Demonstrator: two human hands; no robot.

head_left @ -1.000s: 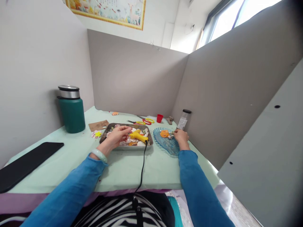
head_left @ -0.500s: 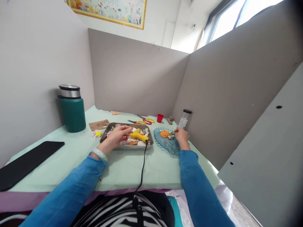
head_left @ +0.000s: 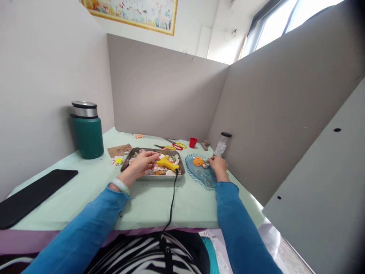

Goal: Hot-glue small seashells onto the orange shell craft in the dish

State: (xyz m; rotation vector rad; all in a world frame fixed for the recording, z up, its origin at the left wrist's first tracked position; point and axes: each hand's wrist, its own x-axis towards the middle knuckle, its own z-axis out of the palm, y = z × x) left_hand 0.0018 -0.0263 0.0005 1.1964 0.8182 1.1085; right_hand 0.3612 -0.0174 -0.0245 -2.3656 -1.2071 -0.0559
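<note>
My left hand hovers over the left part of a metal tray full of shells and small pieces. Its fingers are bent together beside a yellow glue gun; what they pinch, if anything, is hidden. The glue gun lies across the tray with its black cord running toward me. Over the right rim of a blue shell-shaped dish, my right hand has its fingertips closed at small shells. Whatever is between them is too small to make out. An orange shell-like piece lies in the dish.
Behind the tray are scissors and a red cup. A clear jar with a black lid stands by the right partition. On the left are a green bottle, a brown card, a yellow star and a black slab.
My right hand has shifted slightly left over the blue dish, its fingertips now covering more of the greenish shell. My left hand and the glue gun stay in place.
</note>
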